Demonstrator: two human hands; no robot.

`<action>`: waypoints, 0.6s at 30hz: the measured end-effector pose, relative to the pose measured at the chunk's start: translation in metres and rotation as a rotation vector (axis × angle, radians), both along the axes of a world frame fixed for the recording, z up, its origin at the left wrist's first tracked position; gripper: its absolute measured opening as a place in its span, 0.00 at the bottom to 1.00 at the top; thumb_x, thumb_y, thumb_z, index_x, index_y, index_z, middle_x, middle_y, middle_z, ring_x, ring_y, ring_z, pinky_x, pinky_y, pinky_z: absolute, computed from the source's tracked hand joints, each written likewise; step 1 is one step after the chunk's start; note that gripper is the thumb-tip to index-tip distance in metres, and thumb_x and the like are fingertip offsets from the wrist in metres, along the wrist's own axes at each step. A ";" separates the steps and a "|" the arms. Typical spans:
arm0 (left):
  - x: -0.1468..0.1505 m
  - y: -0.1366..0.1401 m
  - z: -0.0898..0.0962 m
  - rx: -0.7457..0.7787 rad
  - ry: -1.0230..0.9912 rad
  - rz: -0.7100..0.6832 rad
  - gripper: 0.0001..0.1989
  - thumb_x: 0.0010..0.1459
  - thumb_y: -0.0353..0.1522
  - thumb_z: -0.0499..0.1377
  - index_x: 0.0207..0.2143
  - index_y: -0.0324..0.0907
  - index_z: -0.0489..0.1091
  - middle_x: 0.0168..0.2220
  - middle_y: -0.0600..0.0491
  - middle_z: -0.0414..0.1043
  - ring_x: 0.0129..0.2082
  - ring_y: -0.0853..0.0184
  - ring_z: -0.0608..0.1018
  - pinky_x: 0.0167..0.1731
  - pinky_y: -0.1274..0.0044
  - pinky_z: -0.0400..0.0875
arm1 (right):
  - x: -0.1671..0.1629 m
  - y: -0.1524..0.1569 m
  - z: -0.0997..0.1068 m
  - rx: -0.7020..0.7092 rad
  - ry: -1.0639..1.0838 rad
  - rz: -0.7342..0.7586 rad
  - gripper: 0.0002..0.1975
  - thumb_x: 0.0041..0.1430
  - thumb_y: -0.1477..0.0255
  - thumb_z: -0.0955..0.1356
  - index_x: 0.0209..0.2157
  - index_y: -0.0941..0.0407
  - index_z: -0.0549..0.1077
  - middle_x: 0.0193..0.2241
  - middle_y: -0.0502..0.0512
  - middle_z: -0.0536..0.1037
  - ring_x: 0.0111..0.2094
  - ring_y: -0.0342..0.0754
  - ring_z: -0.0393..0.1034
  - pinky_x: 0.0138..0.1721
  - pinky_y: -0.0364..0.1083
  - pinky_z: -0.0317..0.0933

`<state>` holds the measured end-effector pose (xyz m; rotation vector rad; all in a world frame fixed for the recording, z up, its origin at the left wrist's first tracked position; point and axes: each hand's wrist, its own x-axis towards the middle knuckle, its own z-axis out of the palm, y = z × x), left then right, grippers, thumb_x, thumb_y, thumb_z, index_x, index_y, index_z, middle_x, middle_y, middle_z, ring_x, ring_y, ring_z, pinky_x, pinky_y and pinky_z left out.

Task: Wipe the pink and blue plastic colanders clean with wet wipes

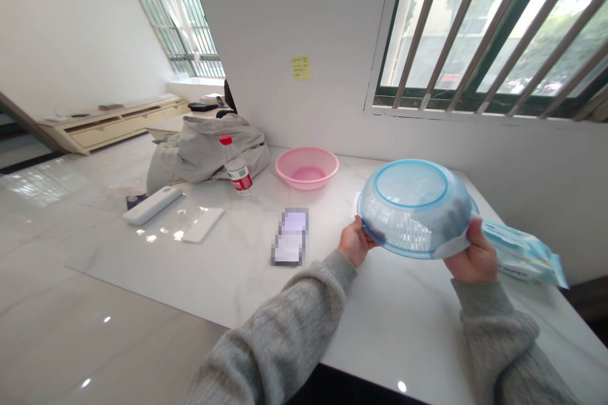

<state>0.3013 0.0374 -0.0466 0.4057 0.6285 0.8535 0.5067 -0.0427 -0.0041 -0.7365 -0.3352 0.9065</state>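
Observation:
A translucent blue basin (413, 202) with a slotted-looking side is held bottom up above the right part of the white table (247, 285). My left hand (355, 242) grips its rim at the left, fingers curled under the edge. On the opposite side my right hand (476, 258) holds the rim, thumb up along the wall. A whitish patch shows on the basin by the right fingers; I cannot tell what it is. Most of the fingertips are hidden beneath the rim. Behind the right hand lies a light-blue pack of wipes (522, 253).
A pink basin (307, 168) stands near the wall. Left of it are a bottle with a red cap (237, 168) and a grey cloth bag (190, 152). A phone (290, 237), a white card-like piece (203, 225) and a long white object (152, 205) lie on the tabletop.

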 end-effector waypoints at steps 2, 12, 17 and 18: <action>-0.002 0.004 -0.001 -0.049 0.047 0.037 0.21 0.73 0.39 0.45 0.39 0.39 0.73 0.27 0.50 0.77 0.24 0.64 0.77 0.36 0.70 0.73 | -0.001 0.000 0.002 -0.034 0.008 -0.013 0.16 0.73 0.65 0.62 0.48 0.49 0.81 0.53 0.49 0.82 0.62 0.47 0.71 0.71 0.51 0.54; -0.010 0.012 0.002 -0.130 0.030 0.208 0.20 0.73 0.39 0.48 0.42 0.37 0.77 0.42 0.46 0.81 0.43 0.65 0.80 0.48 0.76 0.73 | 0.019 0.007 -0.021 -0.113 -0.020 0.121 0.15 0.69 0.58 0.65 0.41 0.49 0.82 0.45 0.52 0.86 0.61 0.53 0.73 0.68 0.56 0.60; -0.003 -0.007 0.004 -0.059 -0.141 0.013 0.26 0.73 0.45 0.45 0.42 0.39 0.77 0.39 0.46 0.81 0.38 0.64 0.81 0.46 0.71 0.75 | 0.011 0.013 -0.022 -0.045 0.054 -0.008 0.18 0.73 0.63 0.60 0.45 0.49 0.82 0.47 0.49 0.85 0.59 0.47 0.74 0.68 0.52 0.59; 0.000 -0.014 0.004 -0.043 -0.184 -0.054 0.24 0.73 0.44 0.46 0.44 0.38 0.77 0.41 0.45 0.81 0.41 0.63 0.82 0.48 0.70 0.74 | 0.005 0.014 -0.018 -0.033 0.074 -0.020 0.19 0.74 0.63 0.59 0.45 0.49 0.81 0.49 0.49 0.84 0.59 0.46 0.74 0.69 0.52 0.58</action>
